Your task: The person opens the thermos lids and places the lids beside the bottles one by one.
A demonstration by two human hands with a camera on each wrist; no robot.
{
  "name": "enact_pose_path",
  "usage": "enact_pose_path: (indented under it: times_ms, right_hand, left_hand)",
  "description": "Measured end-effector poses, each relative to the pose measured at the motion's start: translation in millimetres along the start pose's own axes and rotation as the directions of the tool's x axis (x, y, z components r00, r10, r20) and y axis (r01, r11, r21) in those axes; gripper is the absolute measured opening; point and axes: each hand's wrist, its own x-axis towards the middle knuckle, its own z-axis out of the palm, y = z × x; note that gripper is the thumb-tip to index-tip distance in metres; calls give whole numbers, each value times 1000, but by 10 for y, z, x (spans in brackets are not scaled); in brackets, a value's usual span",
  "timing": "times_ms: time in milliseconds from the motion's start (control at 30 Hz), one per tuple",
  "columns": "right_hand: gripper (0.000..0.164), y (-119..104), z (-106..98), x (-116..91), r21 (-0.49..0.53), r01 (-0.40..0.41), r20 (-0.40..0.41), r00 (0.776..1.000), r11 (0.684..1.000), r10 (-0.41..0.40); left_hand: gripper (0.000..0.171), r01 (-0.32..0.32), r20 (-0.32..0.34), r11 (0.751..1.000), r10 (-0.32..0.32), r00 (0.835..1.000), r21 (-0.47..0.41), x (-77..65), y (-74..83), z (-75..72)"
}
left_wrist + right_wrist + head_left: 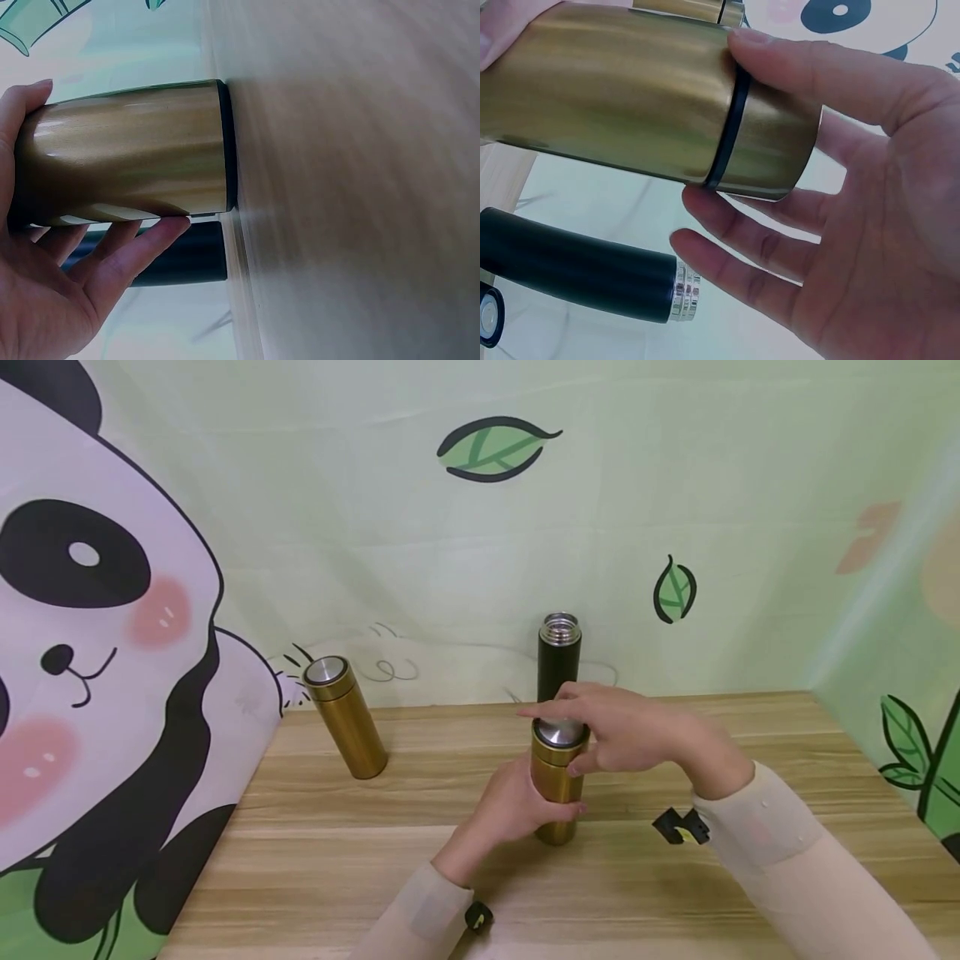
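Note:
A gold thermos (557, 783) with a silver-topped lid (561, 733) stands upright on the wooden table. My left hand (512, 802) grips its body low down, thumb across the near side. At the top, my right hand (626, 727) holds the lid, its thumb at the dark seam (732, 127) and fingertips on the opposite side; the index finger points out over the top. Just behind stands a black thermos (558, 664) without a lid, its steel threaded neck (561, 628) bare and its lower part hidden.
Another gold thermos (348, 722), lid on, stands at the left near the back edge of the table (315, 860). A small black cap (489, 319) shows at the right wrist view's left edge. A cloth backdrop with a printed panda (97, 635) rises behind.

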Motion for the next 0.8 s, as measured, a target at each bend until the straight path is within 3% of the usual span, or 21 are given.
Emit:
enact_pose_path:
  times_ms: [433,800]
  right_hand:
    - [86,-65,20,-12,-103,-182,-108,979,978,171]
    - [74,-154,65,22,-197,-278,-190,952,940,242]
  left_hand:
    - [70,14,-10,999,-13,1000,30,0,21,7]
    - [74,-12,-23,999,13,1000,39,-8,10,8]
